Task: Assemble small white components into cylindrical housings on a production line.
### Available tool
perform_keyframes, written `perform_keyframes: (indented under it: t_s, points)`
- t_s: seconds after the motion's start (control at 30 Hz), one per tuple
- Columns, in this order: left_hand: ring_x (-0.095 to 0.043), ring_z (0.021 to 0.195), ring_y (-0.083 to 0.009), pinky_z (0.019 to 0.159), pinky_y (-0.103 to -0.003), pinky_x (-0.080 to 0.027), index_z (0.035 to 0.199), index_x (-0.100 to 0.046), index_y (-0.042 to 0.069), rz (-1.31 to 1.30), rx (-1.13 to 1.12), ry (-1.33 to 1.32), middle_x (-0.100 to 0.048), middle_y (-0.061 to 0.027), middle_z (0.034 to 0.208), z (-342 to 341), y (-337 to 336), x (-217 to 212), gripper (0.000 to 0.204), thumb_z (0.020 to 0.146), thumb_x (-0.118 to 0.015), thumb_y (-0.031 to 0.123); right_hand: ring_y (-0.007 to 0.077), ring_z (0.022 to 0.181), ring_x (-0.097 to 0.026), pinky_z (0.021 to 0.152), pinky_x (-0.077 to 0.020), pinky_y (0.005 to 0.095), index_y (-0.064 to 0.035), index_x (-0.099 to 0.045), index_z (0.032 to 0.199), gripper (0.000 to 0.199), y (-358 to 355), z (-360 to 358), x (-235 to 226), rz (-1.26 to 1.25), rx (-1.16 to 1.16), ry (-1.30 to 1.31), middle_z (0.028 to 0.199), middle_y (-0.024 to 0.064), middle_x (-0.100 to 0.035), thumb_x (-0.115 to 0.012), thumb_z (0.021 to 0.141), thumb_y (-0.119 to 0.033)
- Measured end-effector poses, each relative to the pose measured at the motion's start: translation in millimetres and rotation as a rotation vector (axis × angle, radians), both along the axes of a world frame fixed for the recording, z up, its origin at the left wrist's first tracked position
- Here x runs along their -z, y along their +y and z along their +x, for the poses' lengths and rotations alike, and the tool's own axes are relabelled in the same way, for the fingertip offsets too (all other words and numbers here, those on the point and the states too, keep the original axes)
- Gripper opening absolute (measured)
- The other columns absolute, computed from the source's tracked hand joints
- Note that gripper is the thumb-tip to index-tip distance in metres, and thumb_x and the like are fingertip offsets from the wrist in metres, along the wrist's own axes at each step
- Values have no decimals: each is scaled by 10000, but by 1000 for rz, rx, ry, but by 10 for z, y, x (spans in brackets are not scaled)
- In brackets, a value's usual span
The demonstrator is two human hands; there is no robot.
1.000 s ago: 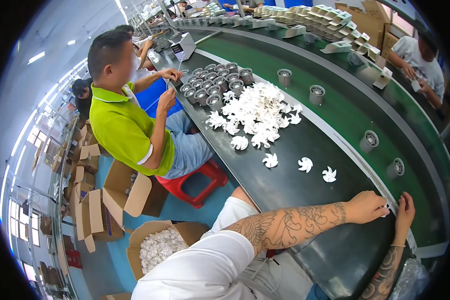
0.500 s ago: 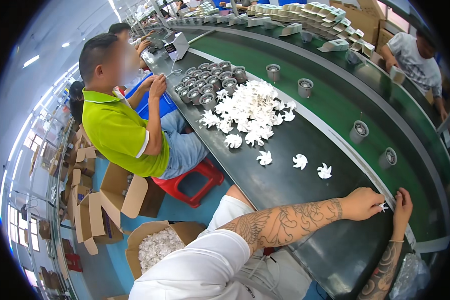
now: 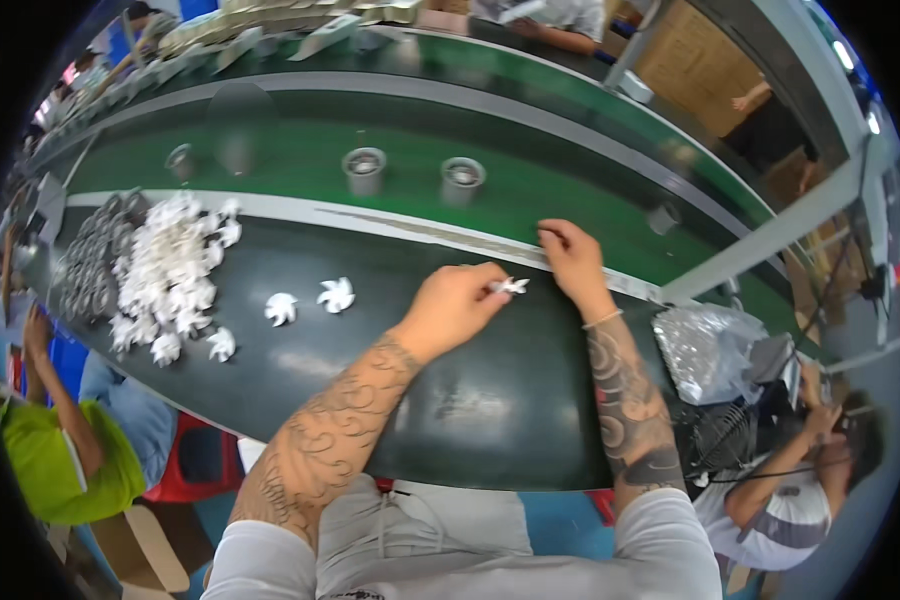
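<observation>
My left hand (image 3: 454, 310) is closed on a small white fan impeller (image 3: 511, 286), pinched at the fingertips above the dark work surface (image 3: 490, 400). My right hand (image 3: 574, 262) hangs over the pale rail (image 3: 420, 231) beside the green conveyor, its fingers loosely bent and apart, with nothing seen in them. Two loose white impellers, one of them a curved-blade impeller (image 3: 336, 295), lie left of my left hand. Farther left is a heap of white impellers (image 3: 175, 265). Round grey motor housings, such as the grey housing (image 3: 462, 181), stand on the belt (image 3: 300, 150) beyond my hands.
Many grey housings (image 3: 90, 260), blurred, stand left of the heap. A clear plastic bag (image 3: 705, 350) lies at the right, below a slanting metal post (image 3: 770, 235). One co-worker in a green shirt (image 3: 70, 460) sits at the left, another person (image 3: 790, 500) at the right.
The view has swung to the right and now faces the belt. My left hand still holds an impeller; my right hand stays near the rail. The right-hand co-worker and bag have come into fuller view.
</observation>
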State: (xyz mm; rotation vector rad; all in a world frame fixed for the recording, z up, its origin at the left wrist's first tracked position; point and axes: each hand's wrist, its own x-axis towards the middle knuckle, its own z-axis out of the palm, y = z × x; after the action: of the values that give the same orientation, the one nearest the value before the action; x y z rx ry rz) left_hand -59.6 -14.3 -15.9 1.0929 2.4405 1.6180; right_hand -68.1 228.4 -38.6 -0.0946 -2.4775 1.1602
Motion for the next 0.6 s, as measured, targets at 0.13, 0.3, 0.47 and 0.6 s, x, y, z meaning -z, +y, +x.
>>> perform_keyframes:
  t_s: [0.13, 0.3, 0.47, 0.6]
  points:
    - [-617, 620, -213, 616, -310, -492, 946, -677, 6, -25, 37, -7, -653, -115, 726, 30, 91, -78, 185, 866, -723, 167, 128, 774, -647, 706, -508, 264, 2, -690, 1047, 186, 125, 87, -103, -48, 98, 78, 879, 79, -711, -620, 927, -121]
    - [-558, 584, -171, 586, -301, -462, 920, -686, 3, 20, 34, -80, -620, -96, 677, 49, 113, -118, 179, 901, -695, 181, 160, 716, -663, 697, -520, 283, 4, -698, 1002, 166, 315, 41, -31, -246, 238, 157, 783, 66, -705, -623, 914, -116]
    - [-588, 567, -226, 562, -330, -468, 887, -692, 11, 55, -4, -145, -630, -123, 671, 57, 67, -181, 205, 904, -673, 214, 172, 896, -657, 800, -523, 297, -10, -663, 1118, 230, 311, 15, 23, -149, 227, 210, 1040, 93, -687, -607, 906, -79]
    - [-595, 573, -173, 570, -319, -472, 890, -699, 5, 86, -48, -15, -637, -111, 665, 12, 158, -77, 193, 885, -685, 197, 174, 1094, -570, 931, -461, 297, 16, -473, 1320, 522, 891, -149, -55, -205, 684, 432, 1213, 135, -581, -644, 828, -8]
